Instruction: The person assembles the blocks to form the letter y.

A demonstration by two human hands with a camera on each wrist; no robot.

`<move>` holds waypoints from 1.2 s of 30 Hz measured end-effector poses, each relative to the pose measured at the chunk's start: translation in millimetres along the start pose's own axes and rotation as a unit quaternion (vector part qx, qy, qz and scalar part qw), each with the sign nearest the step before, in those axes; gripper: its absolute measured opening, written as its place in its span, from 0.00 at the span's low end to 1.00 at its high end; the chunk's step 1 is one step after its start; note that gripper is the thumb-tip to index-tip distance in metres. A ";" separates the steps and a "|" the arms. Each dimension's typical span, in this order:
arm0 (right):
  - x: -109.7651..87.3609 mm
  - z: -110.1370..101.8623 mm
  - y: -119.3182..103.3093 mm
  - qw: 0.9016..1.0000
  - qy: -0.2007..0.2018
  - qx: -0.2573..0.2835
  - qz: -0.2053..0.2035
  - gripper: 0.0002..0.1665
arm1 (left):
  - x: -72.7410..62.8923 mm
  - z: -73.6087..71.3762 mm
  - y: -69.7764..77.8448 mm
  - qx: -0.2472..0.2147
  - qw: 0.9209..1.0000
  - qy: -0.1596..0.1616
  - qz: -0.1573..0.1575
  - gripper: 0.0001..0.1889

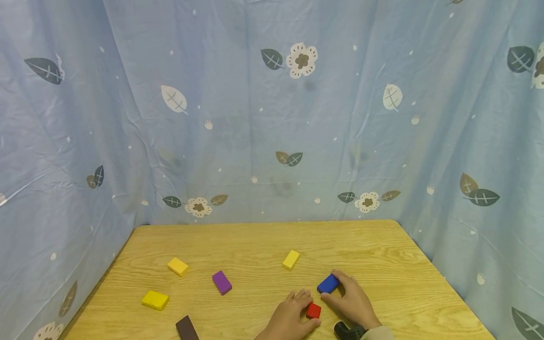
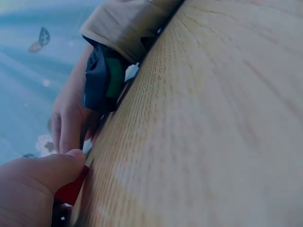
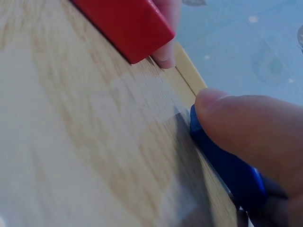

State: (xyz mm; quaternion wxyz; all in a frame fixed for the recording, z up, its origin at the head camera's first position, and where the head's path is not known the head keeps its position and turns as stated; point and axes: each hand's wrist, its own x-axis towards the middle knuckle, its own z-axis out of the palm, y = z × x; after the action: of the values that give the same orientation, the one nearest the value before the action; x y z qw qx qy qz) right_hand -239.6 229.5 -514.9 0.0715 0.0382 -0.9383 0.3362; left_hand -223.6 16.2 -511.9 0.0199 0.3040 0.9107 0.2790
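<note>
Near the table's front, my left hand (image 1: 290, 315) holds a red block (image 1: 313, 310) between thumb and fingers. The left wrist view has the thumb (image 2: 66, 170) against the red block (image 2: 72, 190), which hides most of the other fingers. My right hand (image 1: 353, 300) grips a blue block (image 1: 328, 284) just beyond and to the right of the red one. In the right wrist view the thumb (image 3: 246, 127) lies along the blue block (image 3: 227, 165), and the red block (image 3: 125, 28) stands apart from it. Both blocks are at the tabletop.
On the wooden table (image 1: 255, 245) lie yellow blocks at the back middle (image 1: 291, 260), left (image 1: 177, 267) and front left (image 1: 155, 300). A purple block (image 1: 222, 282) lies left of centre, a dark brown block (image 1: 187, 328) at the front edge. A patterned blue curtain (image 1: 238, 118) surrounds the table.
</note>
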 end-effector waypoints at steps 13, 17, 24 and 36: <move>-1.6 -0.5 -2.2 1.000 0.008 0.021 -0.003 0.49 | -1.9 1.5 -2.3 0.000 1.000 0.019 0.005 0.29; -1.9 0.0 -2.4 1.000 0.013 0.023 0.001 0.50 | -3.7 2.1 -2.1 -0.003 0.999 0.032 0.007 0.29; -1.8 -0.5 -2.1 1.000 0.012 0.022 0.007 0.50 | -5.1 2.0 0.2 -0.035 0.998 0.048 -0.020 0.31; -1.8 0.2 -2.9 0.999 0.027 0.019 -0.003 0.50 | -5.0 3.7 -0.7 -0.094 0.992 0.077 -0.028 0.32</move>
State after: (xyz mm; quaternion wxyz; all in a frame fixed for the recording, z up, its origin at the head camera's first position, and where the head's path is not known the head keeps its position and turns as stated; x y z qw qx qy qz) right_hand -237.5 227.2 -513.6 0.0966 0.0332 -0.9295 0.3543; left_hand -219.1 14.7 -516.0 -0.0136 0.2532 0.8871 0.3857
